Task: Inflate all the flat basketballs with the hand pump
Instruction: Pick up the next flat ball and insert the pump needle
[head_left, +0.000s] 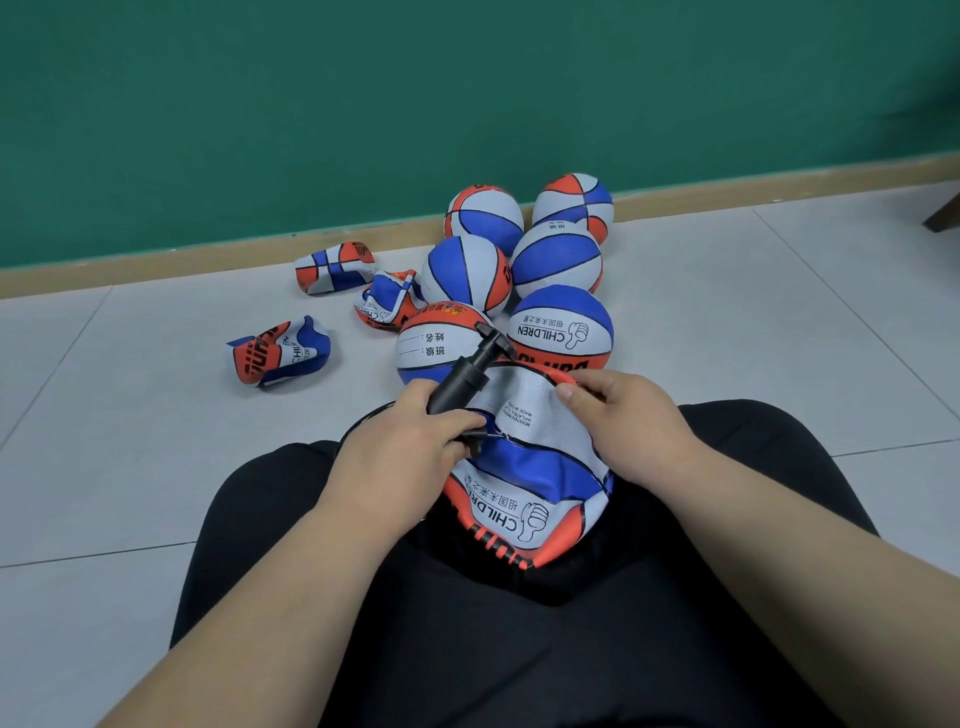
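The left hand (415, 441) grips the black pump (460, 382), its tip seemingly pushed into the flat basketball (535, 467) lying on the person's lap (519, 649), while the right hand (628, 415) pinches that ball's far edge.

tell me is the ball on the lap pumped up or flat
Flat: the ball on the lap is creased and caved in, the left hand holding the pump.

Inflated balls (506, 291) crowding ahead; floor (130, 467) open left.
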